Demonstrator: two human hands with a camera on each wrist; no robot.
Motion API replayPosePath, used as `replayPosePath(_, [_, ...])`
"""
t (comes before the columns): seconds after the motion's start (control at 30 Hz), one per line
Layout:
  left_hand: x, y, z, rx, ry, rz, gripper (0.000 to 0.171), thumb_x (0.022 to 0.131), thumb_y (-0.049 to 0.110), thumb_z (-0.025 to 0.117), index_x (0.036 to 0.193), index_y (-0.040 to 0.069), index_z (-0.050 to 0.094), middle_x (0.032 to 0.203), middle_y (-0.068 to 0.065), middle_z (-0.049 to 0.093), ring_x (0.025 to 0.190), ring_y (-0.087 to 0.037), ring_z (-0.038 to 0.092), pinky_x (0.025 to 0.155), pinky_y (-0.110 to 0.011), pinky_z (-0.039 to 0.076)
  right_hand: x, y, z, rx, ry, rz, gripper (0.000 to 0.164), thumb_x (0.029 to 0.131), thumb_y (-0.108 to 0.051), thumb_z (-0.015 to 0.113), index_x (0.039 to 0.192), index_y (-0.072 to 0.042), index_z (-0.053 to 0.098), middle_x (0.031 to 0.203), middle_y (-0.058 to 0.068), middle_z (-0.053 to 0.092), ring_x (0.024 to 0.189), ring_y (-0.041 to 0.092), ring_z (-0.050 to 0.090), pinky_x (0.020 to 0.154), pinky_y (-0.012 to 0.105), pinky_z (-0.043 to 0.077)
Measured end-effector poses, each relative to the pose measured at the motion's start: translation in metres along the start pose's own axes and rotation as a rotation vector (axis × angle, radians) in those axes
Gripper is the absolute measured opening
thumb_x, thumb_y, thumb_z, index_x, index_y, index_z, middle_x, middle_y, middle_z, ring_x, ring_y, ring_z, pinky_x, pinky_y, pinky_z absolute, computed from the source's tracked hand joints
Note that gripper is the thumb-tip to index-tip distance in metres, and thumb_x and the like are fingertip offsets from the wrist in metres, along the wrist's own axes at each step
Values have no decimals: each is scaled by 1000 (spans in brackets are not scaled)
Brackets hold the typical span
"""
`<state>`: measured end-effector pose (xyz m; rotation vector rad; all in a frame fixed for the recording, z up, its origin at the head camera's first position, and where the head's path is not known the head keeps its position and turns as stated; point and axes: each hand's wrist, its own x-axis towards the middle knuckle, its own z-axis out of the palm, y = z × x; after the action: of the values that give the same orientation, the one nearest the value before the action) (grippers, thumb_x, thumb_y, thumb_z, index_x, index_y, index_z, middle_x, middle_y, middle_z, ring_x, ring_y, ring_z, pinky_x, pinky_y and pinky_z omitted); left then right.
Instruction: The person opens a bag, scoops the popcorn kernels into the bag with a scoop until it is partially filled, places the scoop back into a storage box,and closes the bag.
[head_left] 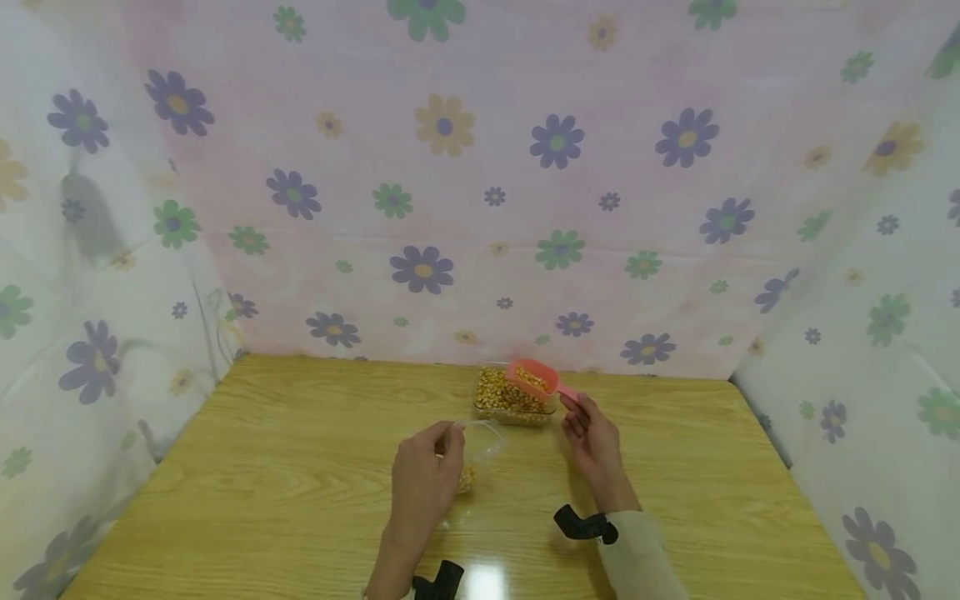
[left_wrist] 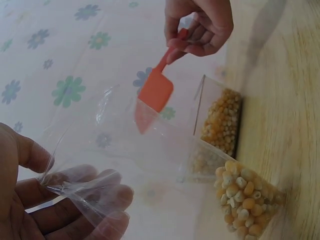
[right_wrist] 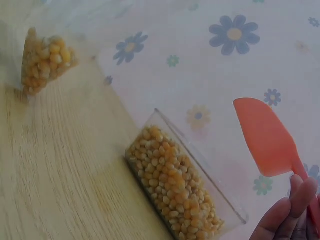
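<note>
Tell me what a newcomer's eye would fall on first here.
Likely the orange-red scoop, held up by the right hand, overlapping the clear box of corn kernels in the head view. Next, the clear bag the left hand holds nearer the camera, with more kernels in its bottom. Then the flowered cloth behind the table.

Held by its edge in left hand [left_wrist: 57, 215], lower left: clear bag [left_wrist: 172, 142], corn kernels [left_wrist: 245, 200] gathered in far end. Gripped in right hand [left_wrist: 212, 22], top: red scoop [left_wrist: 159, 90], partly visible through bag. Beyond bag: clear box [left_wrist: 204, 95] of corn [left_wrist: 220, 122] on wooden table [left_wrist: 290, 125]. Behind: flowered cloth [left_wrist: 55, 65].
</note>
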<state>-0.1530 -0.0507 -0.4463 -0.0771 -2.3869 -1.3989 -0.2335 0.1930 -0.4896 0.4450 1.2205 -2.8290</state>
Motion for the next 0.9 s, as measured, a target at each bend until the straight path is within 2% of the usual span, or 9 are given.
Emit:
replayPosePath(0.17, [1,0,0,1,0,3,29,104,19,58,82,14,75,66,4,67,69,-9,68,64,-29,53,-9,-1,7,39,-10,-19,28,109,-20,47,98,-12,71,84,-1,77,67,6,61,70,22,52])
replayPosePath(0.3, [1,0,1,13,0,4,28,104,19,57,85,12,76,68,2,68,69,-10,68,64,-30,54,-17,-1,12,55,-11,-32,26,109,-21,49,99,-12,71,85,-1,77,67,6,61,71,22,52])
replayPosePath(0.63, [2,-2,2,12,0,-5,30,104,18,57,79,12,74,67,0,69,69,-10,68,64,-31,54,-40,1,14,-30,17,-52,23,108,-21,50,97,-14,69,83,-2,76,66,6,60,69,22,52])
replayPosePath(0.73, [2,-3,3,17,5,-21,31,103,18,58,76,14,72,64,3,66,67,-9,66,64,-31,53,-51,1,14,-56,17,-56,26,109,-21,49,93,-15,70,83,-3,76,67,6,59,69,22,52])
replayPosePath(0.9, [2,-3,2,7,12,-10,35,103,17,58,69,14,67,58,9,58,62,-5,62,59,-27,48,-69,3,13,-82,23,-50,28,108,-23,50,92,-15,72,83,-2,76,67,7,59,70,22,52])
